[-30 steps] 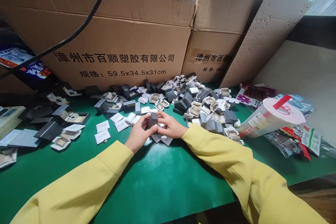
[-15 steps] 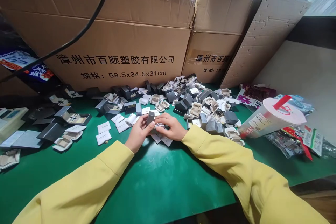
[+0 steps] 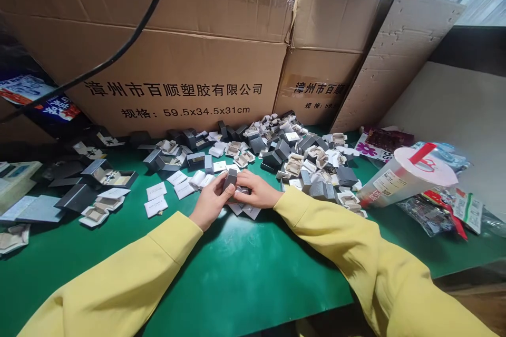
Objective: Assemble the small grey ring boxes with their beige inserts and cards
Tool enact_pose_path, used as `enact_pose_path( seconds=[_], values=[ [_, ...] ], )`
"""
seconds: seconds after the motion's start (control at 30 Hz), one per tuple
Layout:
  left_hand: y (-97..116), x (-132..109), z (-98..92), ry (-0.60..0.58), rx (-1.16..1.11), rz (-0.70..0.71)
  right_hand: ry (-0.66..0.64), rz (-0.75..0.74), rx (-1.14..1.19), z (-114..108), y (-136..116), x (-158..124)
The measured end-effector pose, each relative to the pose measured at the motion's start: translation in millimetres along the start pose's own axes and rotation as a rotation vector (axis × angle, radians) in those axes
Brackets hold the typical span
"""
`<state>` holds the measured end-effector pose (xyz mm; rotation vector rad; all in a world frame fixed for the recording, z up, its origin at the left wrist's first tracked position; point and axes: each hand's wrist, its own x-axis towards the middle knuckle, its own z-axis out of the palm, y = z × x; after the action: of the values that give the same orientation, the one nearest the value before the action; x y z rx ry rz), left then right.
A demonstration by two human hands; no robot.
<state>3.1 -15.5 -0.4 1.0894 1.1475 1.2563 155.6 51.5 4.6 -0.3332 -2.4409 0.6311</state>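
Note:
A small dark grey jewellery box point(image 3: 230, 179) is held between my two hands above the green table. My left hand point(image 3: 210, 203) wraps round its left side, with the thumb pressed on the near face. From the right, my right hand point(image 3: 258, 191) curls its fingers round the other part of the box, which they mostly hide. White printed cards point(image 3: 250, 211) lie just beneath my hands. More cards point(image 3: 155, 205) rest to the left, one with a small metallic piece at its edge.
Behind my hands spreads a heap of grey boxes and pale inserts point(image 3: 294, 164). Open boxes point(image 3: 108, 175) stand at left. A lidded cup point(image 3: 407, 179) and snack packets point(image 3: 430, 213) are at right. Large cartons point(image 3: 190, 63) wall off the back, with a black cable point(image 3: 130, 42) hanging in front.
My right hand has closed in on the box, its fingers now lower and more curled. The box has tilted slightly to the right. The things on the table lie as before.

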Motion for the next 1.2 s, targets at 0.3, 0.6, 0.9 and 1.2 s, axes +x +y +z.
enact_pose_path(
  seconds=[0.3,0.6,0.9,1.2],
  values=[
    [3.4,0.0,-0.7,0.001,-0.011,-0.031,0.038,0.036,0.000,4.6,2.8,-5.1],
    [6.6,-1.2,1.4,-0.001,-0.043,-0.048,0.138,0.101,0.040,6.2,-1.5,-7.2],
    [1.1,2.0,-0.4,0.008,0.018,-0.003,0.213,0.147,0.077,9.0,1.7,-7.7],
    [-3.0,2.0,-3.1,0.009,0.080,0.028,0.199,0.083,-0.031,6.8,0.1,-7.3]
  ],
)
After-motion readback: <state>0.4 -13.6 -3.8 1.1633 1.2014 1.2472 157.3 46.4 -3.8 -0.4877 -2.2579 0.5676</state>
